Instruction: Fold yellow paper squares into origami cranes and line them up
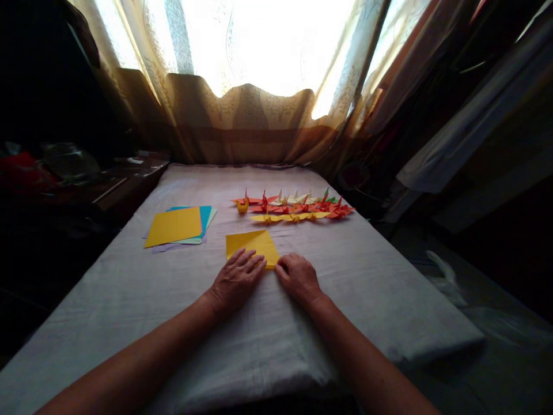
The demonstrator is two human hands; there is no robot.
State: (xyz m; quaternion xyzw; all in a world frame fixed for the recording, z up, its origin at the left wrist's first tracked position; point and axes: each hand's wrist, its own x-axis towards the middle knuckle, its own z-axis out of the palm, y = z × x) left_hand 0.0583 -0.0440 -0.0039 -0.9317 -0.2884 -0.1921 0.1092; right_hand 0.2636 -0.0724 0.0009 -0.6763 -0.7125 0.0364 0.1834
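Note:
A yellow paper sheet [250,244] lies on the grey cloth-covered table [129,300], folded along a diagonal crease. My left hand [237,279] lies flat with its fingers spread over the sheet's near left corner. My right hand [298,276] has its fingers curled and pinches the sheet's near right edge. Beyond the sheet sit rows of folded paper cranes [294,207] in orange, red, yellow and cream.
A stack of coloured paper squares [177,226], yellow on top with blue beneath, lies to the left. Curtains [242,121] hang behind the table under a bright window. A dark cluttered side surface [78,173] stands on the left. The table's right edge drops off to the floor.

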